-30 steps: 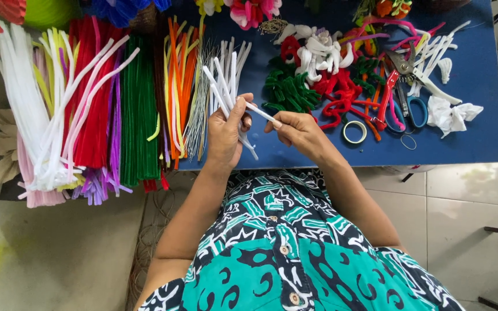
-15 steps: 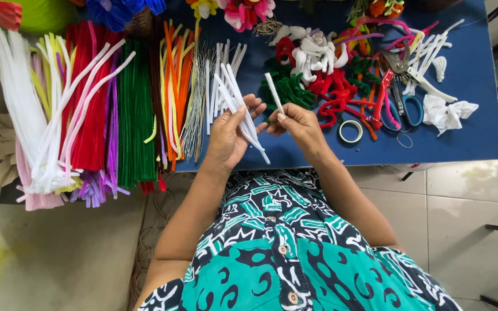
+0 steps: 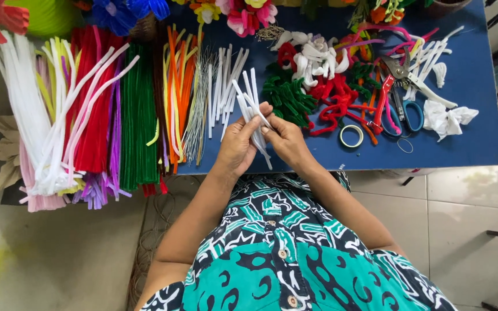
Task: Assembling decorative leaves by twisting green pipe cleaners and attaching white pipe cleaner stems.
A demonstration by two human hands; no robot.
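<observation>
left hand [image 3: 238,145]: centre of frame, palm turned in, fingers curled round a bundle of short white fuzzy pipe-cleaner pieces [image 3: 251,109], bundle tilted up-left
right hand [image 3: 285,140]: touching the left, fingertips pinched on the same bundle near its middle
bundle count: roughly five or six pieces, too overlapped to be sure
blue table [image 3: 474,75]: under and above both hands
loose white pieces [image 3: 221,86]: about six, just left of bundle
tape ring [image 3: 351,136]: one, right of hands
pliers [image 3: 403,74]: one, upper right
</observation>
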